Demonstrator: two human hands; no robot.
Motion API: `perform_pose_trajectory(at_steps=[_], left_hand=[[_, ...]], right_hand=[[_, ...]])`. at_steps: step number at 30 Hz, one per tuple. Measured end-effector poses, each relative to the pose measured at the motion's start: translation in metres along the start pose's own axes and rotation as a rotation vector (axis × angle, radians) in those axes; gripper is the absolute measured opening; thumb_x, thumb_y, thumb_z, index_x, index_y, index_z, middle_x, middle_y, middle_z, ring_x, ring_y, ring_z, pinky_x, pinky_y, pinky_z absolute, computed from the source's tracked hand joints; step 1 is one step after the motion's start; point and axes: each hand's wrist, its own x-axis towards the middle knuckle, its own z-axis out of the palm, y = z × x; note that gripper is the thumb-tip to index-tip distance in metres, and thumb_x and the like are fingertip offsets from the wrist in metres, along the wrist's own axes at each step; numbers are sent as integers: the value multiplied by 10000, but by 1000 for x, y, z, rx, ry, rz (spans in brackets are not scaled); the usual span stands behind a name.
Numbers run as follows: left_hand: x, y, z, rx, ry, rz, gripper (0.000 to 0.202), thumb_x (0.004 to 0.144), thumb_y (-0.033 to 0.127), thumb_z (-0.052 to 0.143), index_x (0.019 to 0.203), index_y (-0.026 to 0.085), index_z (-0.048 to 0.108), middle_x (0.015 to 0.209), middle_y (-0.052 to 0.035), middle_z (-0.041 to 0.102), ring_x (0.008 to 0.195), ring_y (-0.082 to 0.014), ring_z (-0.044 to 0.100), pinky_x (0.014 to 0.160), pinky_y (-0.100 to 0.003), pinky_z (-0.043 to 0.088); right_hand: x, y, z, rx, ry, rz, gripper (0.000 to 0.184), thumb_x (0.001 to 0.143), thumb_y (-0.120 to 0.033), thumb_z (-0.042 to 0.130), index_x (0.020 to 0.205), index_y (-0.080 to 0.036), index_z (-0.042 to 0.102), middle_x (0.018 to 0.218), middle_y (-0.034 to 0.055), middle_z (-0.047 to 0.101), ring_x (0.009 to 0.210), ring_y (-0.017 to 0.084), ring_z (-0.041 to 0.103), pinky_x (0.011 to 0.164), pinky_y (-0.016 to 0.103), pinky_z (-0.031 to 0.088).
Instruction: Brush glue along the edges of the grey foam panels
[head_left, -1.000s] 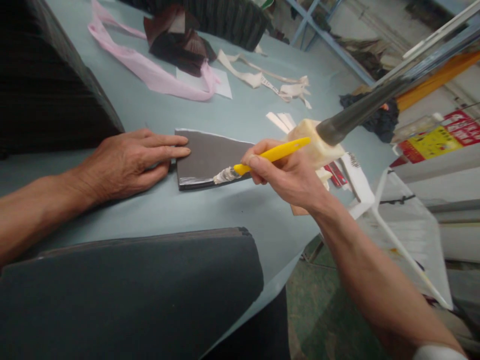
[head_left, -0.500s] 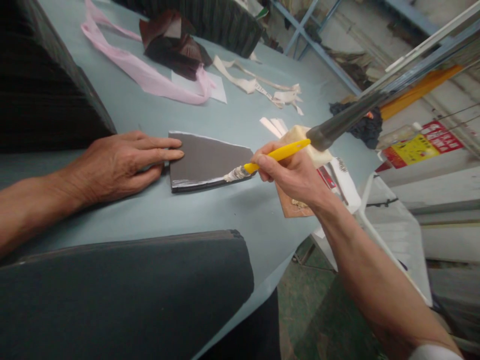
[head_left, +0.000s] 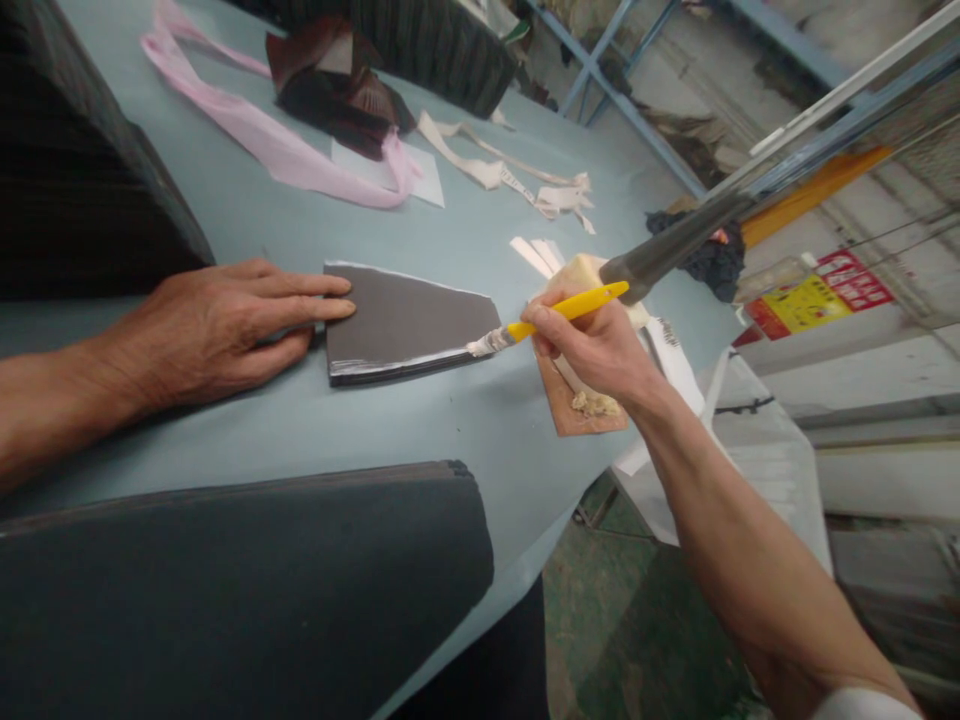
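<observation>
My right hand [head_left: 596,335], gripping the yellow brush [head_left: 518,331], advanced rightward along the near edge of the dark stack [head_left: 409,315], apparently nearly completing that edge's coat. My left hand [head_left: 244,312], grasping nothing, rested fingertips on its left end. The stack lay between both hands.

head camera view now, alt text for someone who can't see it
The right hand holds a yellow-handled brush, its whitish bristles at the near edge of a tapered stack of dark grey sheets, while the left hand rests its fingertips on the wide end. Farther back lies a pink fabric strip.
</observation>
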Motion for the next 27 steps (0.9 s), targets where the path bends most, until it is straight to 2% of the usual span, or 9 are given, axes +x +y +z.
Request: perform_pose_trajectory(at_steps=[4,6,11,15,18,22,27], left_hand=[[0,1,0,-8,-1,8,614,1148,483,305,1539,254,719,1592,-40,717,1181,-317,728,1012,-503,588],[0,1,0,-9,-2,13,627,1145,502,302,1538,250,721,1582,-43,723,1175,-311,730,1013,-497,588],[-1,-1,1,-12,16,24,633,1144,503,304,1529,234,728,1566,-67,733,1191,-332,735,987,-517,599],[-1,0,1,-17,24,19,603,1145,479,319,1521,256,733,1581,-42,724,1192,-324,733,1012,-518,596],[0,0,0,-25,18,14,623,1137,517,313,1532,268,725,1578,-31,726,1204,-320,733,1015,-508,591],[0,-2,2,-16,4,-2,628,1129,533,308,1551,300,710,1589,-11,718,1190,-315,729,1005,-497,585],[-1,-3,5,-18,25,13,600,1134,505,329,1534,293,723,1576,-14,728,1174,-319,734,984,-496,591]], right_hand=[[-1,6,-15,-38,38,23,579,886,-759,844,755,-217,690,585,-45,595,541,85,494,512,266,403],[-2,5,-18,-30,54,10,568,887,-752,849,777,-216,696,589,-48,600,542,83,498,514,259,412],[-4,7,-12,-12,40,7,527,931,-720,827,848,-208,732,598,-48,616,547,82,520,524,251,417],[-2,14,-19,-46,48,20,573,903,-759,828,783,-215,691,598,-48,600,549,86,506,515,253,419],[-3,14,-25,-57,78,7,579,889,-773,833,805,-219,689,601,-47,599,549,87,500,518,252,422],[-3,7,-19,-24,99,-17,549,903,-755,835,849,-223,714,598,-46,609,548,90,516,525,257,428],[-2,13,-19,-64,63,21,606,874,-799,828,767,-220,686,583,-45,596,531,85,503,502,260,406]])
